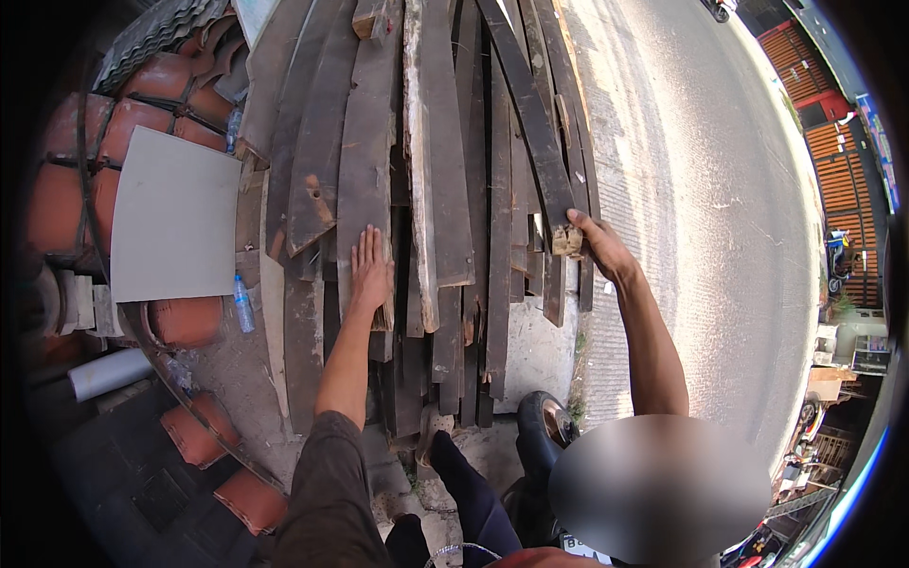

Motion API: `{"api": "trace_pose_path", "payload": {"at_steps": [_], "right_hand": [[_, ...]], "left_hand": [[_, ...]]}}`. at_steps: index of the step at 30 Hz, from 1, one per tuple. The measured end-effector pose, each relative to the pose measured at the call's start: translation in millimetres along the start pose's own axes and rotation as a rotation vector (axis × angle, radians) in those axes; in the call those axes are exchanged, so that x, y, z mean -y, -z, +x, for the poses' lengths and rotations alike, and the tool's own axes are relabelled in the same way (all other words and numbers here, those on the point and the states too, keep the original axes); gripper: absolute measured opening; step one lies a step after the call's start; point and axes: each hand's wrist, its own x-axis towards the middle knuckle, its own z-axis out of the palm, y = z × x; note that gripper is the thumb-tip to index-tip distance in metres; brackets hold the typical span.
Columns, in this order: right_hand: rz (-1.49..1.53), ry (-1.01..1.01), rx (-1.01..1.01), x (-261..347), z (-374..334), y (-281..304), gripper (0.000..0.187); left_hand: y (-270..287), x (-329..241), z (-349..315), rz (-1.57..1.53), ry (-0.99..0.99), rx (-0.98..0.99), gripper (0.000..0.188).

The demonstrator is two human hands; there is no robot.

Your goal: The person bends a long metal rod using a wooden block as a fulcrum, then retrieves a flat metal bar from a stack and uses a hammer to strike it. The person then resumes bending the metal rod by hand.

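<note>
A long pile of dark, weathered wooden planks (440,218) stretches away in front of me. My left hand (372,270) lies flat, fingers stretched out, on top of a wide brown plank (365,161) near its close end. Off to the right, my right hand (601,244) grips the close end of a narrow dark plank (530,123), thumb on its edge; the fingers underneath are hidden. That plank runs at a slant over the others, and its cut end looks pale and split. A blurred oval covers part of my right arm.
Left of the pile are stacked orange roof tiles (66,204), a grey-white board (177,216) and a plastic bottle (243,305). A road (701,218) runs along the right. A vehicle wheel (542,426) stands close by my legs (469,502).
</note>
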Motion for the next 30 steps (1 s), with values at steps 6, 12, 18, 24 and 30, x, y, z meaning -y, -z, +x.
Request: {"api": "trace_pose_path", "payload": {"at_steps": [6,12,18,24,30], "right_hand": [[0.094,-0.138,0.175,-107,-122,-100,0.076],[0.189,-0.126,0.091,-121,-217,-131,0.061],[0.554,-0.110,0.292,-108,-313,-168,0.061],[0.652,-0.088,0.210,-116,-331,-203,0.059],[0.349,-0.224,0.039,-81,-335,-168,0.057]], "left_hand": [[-2,4,3,-0.004,-0.009,0.031,0.071],[-9,12,2,0.013,-0.065,-0.003,0.074],[38,18,15,-0.219,0.006,0.205,0.060],[109,-45,-57,-1.240,0.483,0.095,0.078],[143,-156,-112,-1.125,0.159,0.364,0.078]]}}
